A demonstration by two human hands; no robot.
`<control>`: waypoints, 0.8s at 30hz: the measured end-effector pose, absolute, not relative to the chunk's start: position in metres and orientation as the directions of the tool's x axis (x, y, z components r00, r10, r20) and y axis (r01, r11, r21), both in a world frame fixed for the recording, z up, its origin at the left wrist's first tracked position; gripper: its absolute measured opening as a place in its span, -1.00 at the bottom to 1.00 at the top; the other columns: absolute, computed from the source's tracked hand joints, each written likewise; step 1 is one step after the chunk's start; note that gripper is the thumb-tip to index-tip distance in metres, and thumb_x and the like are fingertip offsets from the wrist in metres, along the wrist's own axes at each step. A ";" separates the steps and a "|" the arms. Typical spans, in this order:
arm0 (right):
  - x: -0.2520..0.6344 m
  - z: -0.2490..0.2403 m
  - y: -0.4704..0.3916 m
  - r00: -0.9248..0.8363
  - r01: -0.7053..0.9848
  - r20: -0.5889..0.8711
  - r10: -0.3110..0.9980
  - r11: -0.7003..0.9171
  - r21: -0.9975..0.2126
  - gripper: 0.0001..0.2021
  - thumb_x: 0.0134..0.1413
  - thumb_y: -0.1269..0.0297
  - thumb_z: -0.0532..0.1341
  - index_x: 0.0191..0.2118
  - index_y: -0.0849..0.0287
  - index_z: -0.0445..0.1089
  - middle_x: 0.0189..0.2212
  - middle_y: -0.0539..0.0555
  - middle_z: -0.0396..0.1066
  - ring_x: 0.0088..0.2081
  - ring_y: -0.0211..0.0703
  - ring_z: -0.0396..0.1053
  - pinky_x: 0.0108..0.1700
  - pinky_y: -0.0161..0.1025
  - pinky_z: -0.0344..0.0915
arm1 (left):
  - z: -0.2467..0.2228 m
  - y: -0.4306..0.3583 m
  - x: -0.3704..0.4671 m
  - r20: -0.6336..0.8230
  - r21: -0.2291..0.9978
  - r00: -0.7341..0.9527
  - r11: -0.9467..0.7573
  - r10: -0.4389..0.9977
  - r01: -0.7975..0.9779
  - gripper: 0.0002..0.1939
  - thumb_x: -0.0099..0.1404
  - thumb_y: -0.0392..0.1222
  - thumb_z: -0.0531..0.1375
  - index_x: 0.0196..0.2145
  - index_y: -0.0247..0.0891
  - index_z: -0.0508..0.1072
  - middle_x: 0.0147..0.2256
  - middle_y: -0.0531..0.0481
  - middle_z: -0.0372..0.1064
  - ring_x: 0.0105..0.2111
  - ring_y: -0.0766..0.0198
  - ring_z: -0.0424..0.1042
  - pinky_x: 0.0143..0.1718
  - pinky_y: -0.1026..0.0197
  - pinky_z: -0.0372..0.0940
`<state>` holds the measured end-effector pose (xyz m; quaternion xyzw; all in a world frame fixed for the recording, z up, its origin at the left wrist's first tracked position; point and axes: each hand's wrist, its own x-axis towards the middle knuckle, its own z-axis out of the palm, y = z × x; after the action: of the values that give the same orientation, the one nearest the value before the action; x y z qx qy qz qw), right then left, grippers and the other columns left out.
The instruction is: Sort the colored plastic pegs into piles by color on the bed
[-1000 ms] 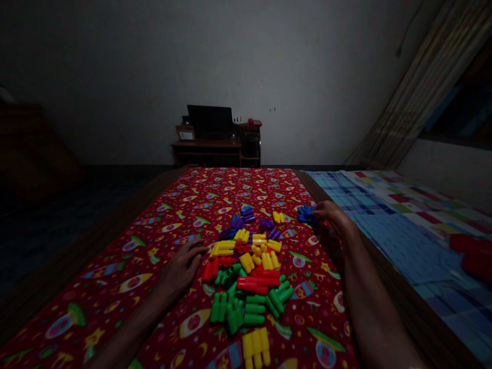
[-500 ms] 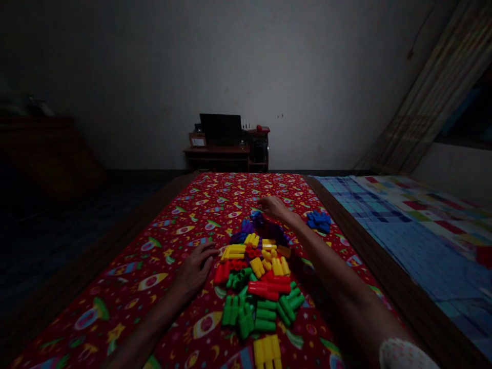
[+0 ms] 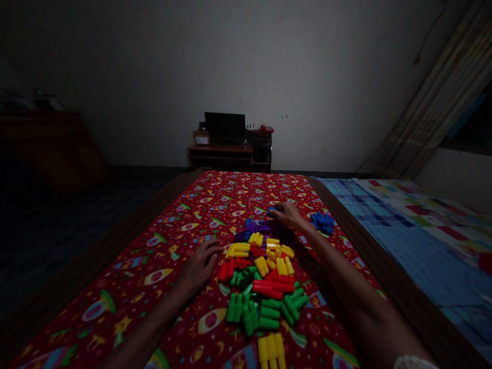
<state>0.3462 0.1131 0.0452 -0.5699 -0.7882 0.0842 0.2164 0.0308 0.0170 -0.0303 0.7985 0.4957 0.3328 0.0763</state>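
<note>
My right hand (image 3: 289,215) grips a blue toy block (image 3: 272,210) at the far side of a mixed pile. My left hand (image 3: 200,264) rests on the red patterned cloth with fingers loosely stretched, close to a yellow block (image 3: 239,250) at the pile's left edge. Purple blocks (image 3: 249,229) lie at the back of the pile, with more yellow ones in the middle. Red blocks (image 3: 273,285) and green blocks (image 3: 269,313) make up the near part. Off to the right, several blue blocks (image 3: 323,223) form a separate small heap. Nearest me lies a yellow block (image 3: 271,351).
The red cloth (image 3: 184,300) covers a long surface with brown edges (image 3: 342,215). A blue checked bedspread (image 3: 395,251) extends on the right. Against the far wall stands a desk (image 3: 221,149) with a black monitor (image 3: 225,128). A curtain (image 3: 426,97) hangs at right.
My right hand has picked up a blue block from the back of the pile and shifted right with it. My left hand stays beside the pile; the view has turned slightly.
</note>
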 end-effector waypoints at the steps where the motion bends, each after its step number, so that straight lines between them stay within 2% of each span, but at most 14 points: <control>1: 0.359 0.044 0.104 -0.195 0.846 0.302 0.933 0.316 -0.429 -0.65 0.14 0.11 0.09 -0.23 0.28 0.50 -0.36 0.10 0.50 -0.34 -0.17 0.39 -0.33 -0.35 0.17 | -0.030 0.017 0.031 0.453 0.450 0.292 -0.499 0.842 0.741 -0.64 0.30 -0.13 -0.04 -0.24 -0.21 0.54 -0.07 -0.12 0.41 -0.07 0.15 0.42 -0.01 0.07 0.35; 3: 0.389 0.041 0.087 -0.068 0.825 0.379 0.923 0.266 -0.499 -0.63 0.15 0.10 0.07 -0.23 0.26 0.50 -0.35 0.11 0.51 -0.32 -0.15 0.40 -0.28 -0.33 0.21 | -0.029 0.017 0.031 0.449 0.444 0.306 -0.507 0.839 0.739 -0.64 0.30 -0.13 -0.04 -0.23 -0.22 0.54 -0.07 -0.13 0.41 -0.07 0.15 0.42 -0.01 0.07 0.35; 6: 0.438 0.035 0.065 0.175 0.821 0.449 0.876 0.122 -0.558 -0.61 0.12 0.11 0.07 -0.13 0.28 0.48 -0.23 0.20 0.52 -0.23 -0.07 0.43 -0.17 -0.26 0.26 | -0.028 0.018 0.030 0.452 0.435 0.315 -0.514 0.835 0.739 -0.65 0.29 -0.12 -0.04 -0.23 -0.21 0.54 -0.08 -0.13 0.42 -0.08 0.14 0.42 -0.01 0.05 0.35; 10: 0.488 0.022 0.049 0.399 0.786 0.410 0.820 -0.075 -0.613 -0.56 0.13 0.12 0.03 -0.06 0.31 0.46 -0.13 0.27 0.50 -0.14 0.00 0.43 -0.10 -0.19 0.27 | -0.032 0.021 0.028 0.454 0.432 0.314 -0.514 0.834 0.741 -0.64 0.30 -0.08 -0.03 -0.23 -0.19 0.54 -0.06 -0.11 0.41 -0.08 0.13 0.42 -0.02 0.06 0.36; 16: 0.504 -0.001 0.044 0.426 0.762 0.296 0.855 -0.163 -0.627 -0.54 0.14 0.13 0.02 -0.06 0.35 0.48 -0.18 0.29 0.52 -0.16 0.01 0.46 -0.14 -0.22 0.30 | -0.037 0.022 0.026 0.470 0.435 0.300 -0.513 0.830 0.740 -0.60 0.33 -0.03 -0.05 -0.23 -0.20 0.55 -0.06 -0.13 0.40 -0.07 0.12 0.42 -0.02 0.06 0.35; 21: 0.504 -0.004 0.043 0.406 0.772 0.311 0.860 -0.140 -0.620 -0.54 0.13 0.14 0.02 -0.07 0.35 0.50 -0.17 0.28 0.52 -0.16 0.01 0.47 -0.17 -0.24 0.30 | -0.038 0.024 0.026 0.472 0.429 0.304 -0.517 0.828 0.741 -0.58 0.32 -0.02 -0.06 -0.26 -0.23 0.55 -0.07 -0.16 0.40 -0.07 0.12 0.42 -0.03 0.06 0.36; 24: 0.504 0.002 0.045 0.471 0.751 0.363 0.804 -0.149 -0.643 -0.52 0.13 0.13 0.00 -0.10 0.38 0.50 -0.17 0.28 0.52 -0.15 0.02 0.46 -0.15 -0.24 0.30 | -0.038 0.024 0.026 0.478 0.421 0.311 -0.525 0.822 0.740 -0.60 0.32 -0.03 -0.06 -0.26 -0.19 0.54 -0.07 -0.13 0.41 -0.09 0.13 0.42 -0.04 0.06 0.37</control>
<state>0.5037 0.0454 0.0024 -0.7573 -0.5134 0.0330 0.4023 0.0256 0.0242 -0.0377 0.8073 0.4835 0.3327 0.0615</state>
